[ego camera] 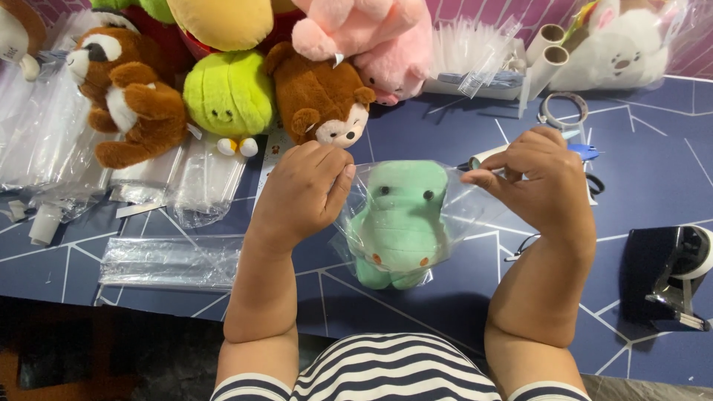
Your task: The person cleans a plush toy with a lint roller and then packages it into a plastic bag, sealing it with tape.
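Observation:
A small green plush toy (399,223) with black eyes sits inside a clear plastic bag (453,212), held up above the blue table (653,171). My left hand (303,193) pinches the bag's top left edge with closed fingers. My right hand (535,182) pinches the top right edge. The toy hangs upright between both hands, facing the camera.
Several plush toys line the back: a brown-and-white one (130,96), a lime round one (229,93), a brown bear (319,96), a pink one (371,37). Empty clear bags (171,261) lie at left. A black tape dispenser (672,275) stands at right; tape roll (563,111) and cardboard tubes (548,52) lie behind.

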